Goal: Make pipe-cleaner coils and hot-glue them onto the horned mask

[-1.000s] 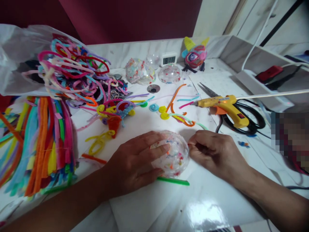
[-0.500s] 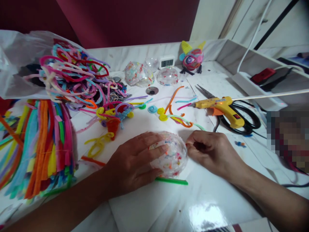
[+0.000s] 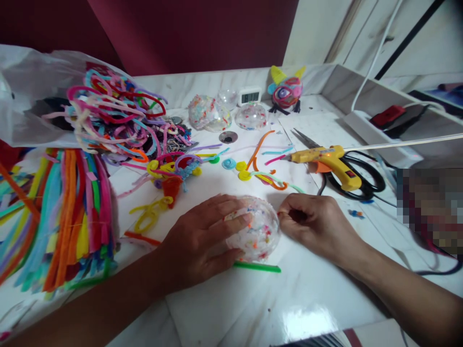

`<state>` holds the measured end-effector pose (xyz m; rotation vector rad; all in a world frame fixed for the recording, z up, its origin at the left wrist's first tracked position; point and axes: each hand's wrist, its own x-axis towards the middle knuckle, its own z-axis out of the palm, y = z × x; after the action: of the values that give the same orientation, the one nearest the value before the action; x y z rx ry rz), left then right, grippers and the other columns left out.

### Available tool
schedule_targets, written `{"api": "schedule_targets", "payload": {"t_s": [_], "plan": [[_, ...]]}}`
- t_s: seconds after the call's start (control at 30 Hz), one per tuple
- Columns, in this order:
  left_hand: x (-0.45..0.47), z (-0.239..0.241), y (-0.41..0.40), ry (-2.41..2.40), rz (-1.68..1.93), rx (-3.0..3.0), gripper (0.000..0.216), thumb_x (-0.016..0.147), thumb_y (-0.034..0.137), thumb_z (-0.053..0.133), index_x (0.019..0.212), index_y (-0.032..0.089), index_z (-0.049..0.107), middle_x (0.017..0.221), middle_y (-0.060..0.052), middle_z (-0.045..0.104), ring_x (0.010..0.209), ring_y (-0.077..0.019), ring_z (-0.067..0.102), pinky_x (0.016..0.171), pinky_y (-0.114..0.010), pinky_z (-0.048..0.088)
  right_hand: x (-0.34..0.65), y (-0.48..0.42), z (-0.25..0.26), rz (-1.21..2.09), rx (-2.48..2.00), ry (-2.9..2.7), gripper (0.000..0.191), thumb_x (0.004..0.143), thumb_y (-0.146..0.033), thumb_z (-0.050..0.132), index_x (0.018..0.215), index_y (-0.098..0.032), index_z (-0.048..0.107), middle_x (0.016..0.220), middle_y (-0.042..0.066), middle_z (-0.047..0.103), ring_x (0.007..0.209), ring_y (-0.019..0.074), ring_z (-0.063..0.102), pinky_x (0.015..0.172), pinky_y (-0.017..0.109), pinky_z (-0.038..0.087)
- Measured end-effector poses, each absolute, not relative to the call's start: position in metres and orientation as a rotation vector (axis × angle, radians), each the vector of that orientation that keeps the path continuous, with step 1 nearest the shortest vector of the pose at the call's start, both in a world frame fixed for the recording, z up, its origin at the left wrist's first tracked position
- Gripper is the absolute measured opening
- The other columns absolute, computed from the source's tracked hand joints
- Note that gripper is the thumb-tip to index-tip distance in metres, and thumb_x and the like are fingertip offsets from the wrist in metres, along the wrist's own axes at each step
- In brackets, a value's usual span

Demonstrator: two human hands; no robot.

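Note:
A clear plastic dome point(image 3: 262, 231) flecked with coloured fuzz lies on the white paper in front of me. My left hand point(image 3: 213, 231) steadies it from the left, fingers curved over its top and side. At the dome's right edge my right hand point(image 3: 307, 217) is closed in a pinch against the rim; whatever is between the fingertips is too small or hidden to make out. Just below the dome lies a green pipe cleaner point(image 3: 257, 266). Beyond it are coiled yellow pipe cleaner discs point(image 3: 244, 174) and a light blue coil point(image 3: 228, 164).
A yellow glue gun point(image 3: 325, 161) and scissors point(image 3: 306, 138) lie at right. On the left are a pipe cleaner bundle point(image 3: 68, 217) and a tangled heap point(image 3: 119, 115) by a plastic bag point(image 3: 32, 120). More domes point(image 3: 251, 116), a digital timer point(image 3: 249, 96) and a horned figure point(image 3: 287, 94) stand behind.
The whole view has shifted slightly. Both hands keep nearly the same places at the dome, with the right fingers still pinched at its edge.

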<state>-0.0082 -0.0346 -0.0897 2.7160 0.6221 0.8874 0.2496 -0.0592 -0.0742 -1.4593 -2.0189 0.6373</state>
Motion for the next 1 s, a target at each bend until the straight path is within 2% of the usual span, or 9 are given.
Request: {"api": "schedule_targets", "payload": {"t_s": [0.3, 0.43, 0.57, 0.67, 0.83, 1.0], "plan": [[-0.009, -0.092, -0.034, 0.604, 0.908, 2.696, 0.048, 0.085, 0.032, 0.064, 0.130, 0.021, 0.052, 0.137, -0.011, 0.056, 0.128, -0.0268, 0.053, 0.110, -0.046, 0.047, 0.254, -0.057, -0.076, 0.668, -1.433, -2.048, 0.014, 0.078, -0.012, 0.053, 0.067, -0.015, 0.061, 0.059, -0.003, 0.055, 0.052, 0.0082, 0.047, 0.051, 0.020, 0.036], [-0.007, -0.090, -0.035, 0.610, 0.905, 2.690, 0.046, 0.086, 0.032, 0.062, 0.130, 0.022, 0.051, 0.136, -0.011, 0.057, 0.126, -0.0269, 0.055, 0.110, -0.048, 0.046, 0.261, -0.057, -0.074, 0.682, -1.372, -2.150, 0.011, 0.085, -0.014, 0.055, 0.084, -0.016, 0.066, 0.070, -0.001, 0.062, 0.056, 0.0084, 0.052, 0.054, 0.020, 0.039], [-0.006, -0.086, -0.036, 0.623, 0.890, 2.704, 0.045, 0.086, 0.033, 0.062, 0.128, 0.024, 0.051, 0.133, -0.011, 0.060, 0.124, -0.0267, 0.057, 0.107, -0.048, 0.049, 0.263, -0.061, -0.072, 0.563, -1.308, -2.247, 0.016, 0.087, -0.015, 0.055, 0.099, -0.015, 0.066, 0.081, 0.003, 0.065, 0.065, 0.0113, 0.057, 0.060, 0.022, 0.044], [-0.006, -0.085, -0.036, 0.628, 0.887, 2.709, 0.046, 0.085, 0.034, 0.063, 0.128, 0.024, 0.050, 0.133, -0.012, 0.060, 0.125, -0.0272, 0.057, 0.107, -0.049, 0.049, 0.263, -0.062, -0.073, 0.469, -1.243, -2.300, 0.014, 0.091, -0.015, 0.052, 0.095, -0.015, 0.066, 0.082, 0.004, 0.065, 0.069, 0.0127, 0.060, 0.063, 0.023, 0.045], [-0.006, -0.085, -0.036, 0.628, 0.899, 2.716, 0.043, 0.085, 0.033, 0.064, 0.125, 0.021, 0.052, 0.132, -0.013, 0.061, 0.124, -0.0260, 0.057, 0.107, -0.047, 0.049, 0.259, -0.061, -0.075, 0.255, -1.161, -2.364, 0.017, 0.093, -0.014, 0.049, 0.088, -0.012, 0.066, 0.072, 0.005, 0.060, 0.066, 0.0154, 0.057, 0.061, 0.026, 0.043], [-0.006, -0.085, -0.035, 0.641, 0.900, 2.712, 0.042, 0.085, 0.033, 0.064, 0.125, 0.023, 0.053, 0.135, -0.010, 0.059, 0.125, -0.0243, 0.056, 0.108, -0.044, 0.049, 0.254, -0.060, -0.072, 0.333, -1.181, -2.277, 0.016, 0.090, -0.011, 0.049, 0.085, -0.016, 0.063, 0.068, 0.003, 0.058, 0.059, 0.0129, 0.052, 0.056, 0.025, 0.042]]}}
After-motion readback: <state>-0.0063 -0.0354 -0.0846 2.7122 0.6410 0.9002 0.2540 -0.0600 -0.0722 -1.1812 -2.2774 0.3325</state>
